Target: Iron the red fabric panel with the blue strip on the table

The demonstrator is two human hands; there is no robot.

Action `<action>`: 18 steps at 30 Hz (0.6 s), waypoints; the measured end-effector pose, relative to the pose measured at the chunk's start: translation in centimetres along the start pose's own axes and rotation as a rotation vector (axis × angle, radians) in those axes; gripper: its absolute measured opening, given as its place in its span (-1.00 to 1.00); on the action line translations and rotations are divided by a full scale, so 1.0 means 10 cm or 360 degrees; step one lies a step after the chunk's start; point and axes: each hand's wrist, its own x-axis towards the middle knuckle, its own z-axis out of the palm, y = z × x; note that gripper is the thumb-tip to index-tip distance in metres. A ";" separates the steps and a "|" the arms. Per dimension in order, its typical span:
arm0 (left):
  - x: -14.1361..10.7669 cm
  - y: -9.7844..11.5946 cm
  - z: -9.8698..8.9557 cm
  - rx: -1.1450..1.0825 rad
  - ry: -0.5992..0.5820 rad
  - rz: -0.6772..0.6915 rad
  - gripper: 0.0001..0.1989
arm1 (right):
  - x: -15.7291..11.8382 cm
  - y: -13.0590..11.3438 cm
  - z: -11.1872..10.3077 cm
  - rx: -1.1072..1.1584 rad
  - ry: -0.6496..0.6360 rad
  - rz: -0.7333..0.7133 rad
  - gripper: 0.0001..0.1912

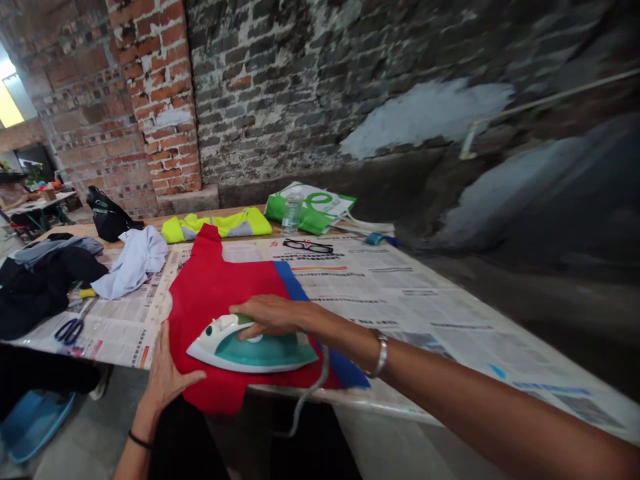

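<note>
A red garment piece (230,283) with a blue band (293,281) along its right side lies spread on the newspaper-covered table (380,313). Its lower part hangs over the near edge. On the red cloth rests a white and teal clothes iron (270,352), its tip pointing left. My right hand (267,317) is wrapped round the iron's handle. The iron's cord (310,393) drops over the table edge. My left hand (167,367) lies on the cloth's left edge, thumb and fingers spread, left of the iron's tip.
Dark scissors (70,330), a white cloth (135,260) and dark clothes (37,287) lie to the left. Farther back are a black bag (107,217), a yellow reflective garment (245,223), a clear bottle (291,217), eyeglasses (307,247) and a green-white bag (315,207) before a brick wall.
</note>
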 end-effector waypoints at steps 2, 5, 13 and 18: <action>0.01 -0.02 -0.04 -0.0039 -0.0025 0.0028 0.39 | 0.13 -0.11 0.00 -0.0076 0.0004 -0.0030 -0.67; 0.02 -0.08 -0.05 -0.0115 -0.0017 0.0044 0.41 | 0.26 -0.26 0.02 -0.0133 0.0010 -0.0063 -0.62; 0.04 -0.13 0.03 0.0058 -0.0037 0.0060 0.44 | 0.20 -0.36 0.22 -0.0147 0.0239 0.0329 -0.58; 0.05 -0.11 0.02 0.0032 -0.0075 0.0046 0.33 | -0.01 -0.05 0.18 -0.0054 0.0208 0.0483 -0.63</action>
